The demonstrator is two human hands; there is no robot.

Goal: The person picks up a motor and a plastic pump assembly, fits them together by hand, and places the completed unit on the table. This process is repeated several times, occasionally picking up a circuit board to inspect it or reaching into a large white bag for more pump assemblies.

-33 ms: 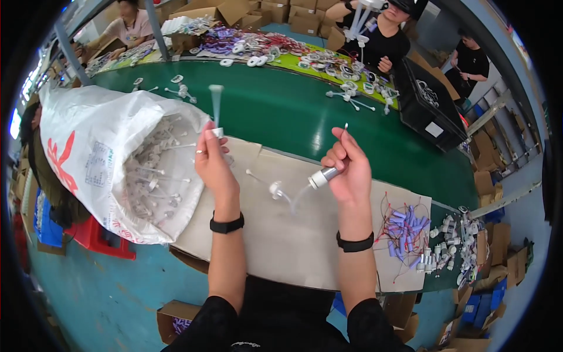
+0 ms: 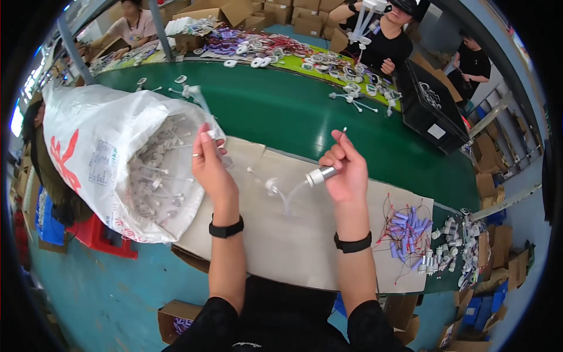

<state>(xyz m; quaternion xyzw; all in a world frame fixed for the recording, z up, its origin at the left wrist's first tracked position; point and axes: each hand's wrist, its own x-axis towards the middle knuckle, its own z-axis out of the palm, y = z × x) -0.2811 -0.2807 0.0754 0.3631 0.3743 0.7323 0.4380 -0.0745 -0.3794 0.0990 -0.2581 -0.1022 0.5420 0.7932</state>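
L hand (image 2: 208, 167) raised, fingers pinched, R hand (image 2: 346, 170) raised, fingers curled shut, both forearms upright

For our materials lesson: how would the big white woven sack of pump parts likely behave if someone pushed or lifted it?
The white woven sack would probably sag and fold, since its mouth droops open. It looks light for its bulk, filled with thin plastic pump parts. Tipped further, these might spill onto the cardboard sheet.

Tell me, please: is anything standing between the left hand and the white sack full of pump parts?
Nothing visible does. The left hand is right at the open mouth of the white sack, holding a small clear piece whose details are blurred. The right hand holds a silver pump head apart, over the cardboard sheet.
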